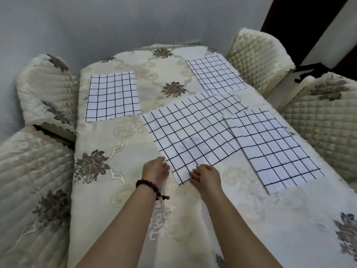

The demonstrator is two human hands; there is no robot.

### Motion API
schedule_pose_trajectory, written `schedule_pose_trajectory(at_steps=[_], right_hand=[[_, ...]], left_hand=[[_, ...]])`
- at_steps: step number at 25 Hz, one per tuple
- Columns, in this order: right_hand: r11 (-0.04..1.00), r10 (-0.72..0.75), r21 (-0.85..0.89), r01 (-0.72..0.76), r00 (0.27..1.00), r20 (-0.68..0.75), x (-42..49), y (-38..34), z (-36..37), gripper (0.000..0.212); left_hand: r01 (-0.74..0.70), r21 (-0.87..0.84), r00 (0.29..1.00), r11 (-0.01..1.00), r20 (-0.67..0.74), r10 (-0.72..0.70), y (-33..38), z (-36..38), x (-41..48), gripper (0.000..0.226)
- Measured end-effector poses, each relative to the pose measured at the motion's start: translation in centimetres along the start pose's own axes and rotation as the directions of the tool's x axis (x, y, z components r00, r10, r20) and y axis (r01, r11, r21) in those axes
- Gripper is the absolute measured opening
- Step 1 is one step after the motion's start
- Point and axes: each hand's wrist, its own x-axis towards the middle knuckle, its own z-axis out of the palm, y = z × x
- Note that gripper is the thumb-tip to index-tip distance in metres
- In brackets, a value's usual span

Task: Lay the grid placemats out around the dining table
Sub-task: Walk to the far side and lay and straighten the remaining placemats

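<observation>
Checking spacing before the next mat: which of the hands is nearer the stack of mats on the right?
Right. The right hand grips the middle mat's near corner, closer to the stack; the left hand sits farther left.

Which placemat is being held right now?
The middle placemat: both hands grip its near corner, and it lies skewed, overlapping the near-right stack.

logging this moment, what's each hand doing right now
Left hand: pinching the near left edge of the middle placemat.
Right hand: closed on the same placemat's near corner.
</observation>
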Motion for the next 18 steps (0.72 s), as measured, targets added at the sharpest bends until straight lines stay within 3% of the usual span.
schedule_pose_trajectory(at_steps=[3,9,13,15,18], right_hand=[[0.999,0.006,0.043,-0.007,1.000,0.030,0.1,-0.3,0.8,0.011],[1.000,0.002,-0.003,-0.002,1.000,-0.016,-0.1,0.2,0.6,0.011],[0.997,-0.039,-0.075,0.037,0.999,-0.014,-1.0,0.6,0.4,0.012],[0.992,-0.063,-0.113,0.063,0.998,0.009,-1.3,0.8,0.3,0.010],[0.942,-0.183,-0.281,0.186,0.982,0.039,-1.6,1.2,-0.1,0.009]], left_hand=[[-0.005,0.089,1.000,0.996,0.015,0.004,-0.5,1.1,1.1,0.022],[-0.079,0.289,0.997,0.954,0.003,0.082,-1.3,1.6,1.9,0.018],[-0.060,0.340,0.996,0.938,-0.041,0.079,-1.3,1.7,2.1,0.038],[-0.070,0.428,0.996,0.901,-0.020,0.087,-1.9,1.5,2.7,0.033],[-0.041,0.400,0.999,0.915,-0.009,0.049,-2.2,1.4,2.4,0.020]])
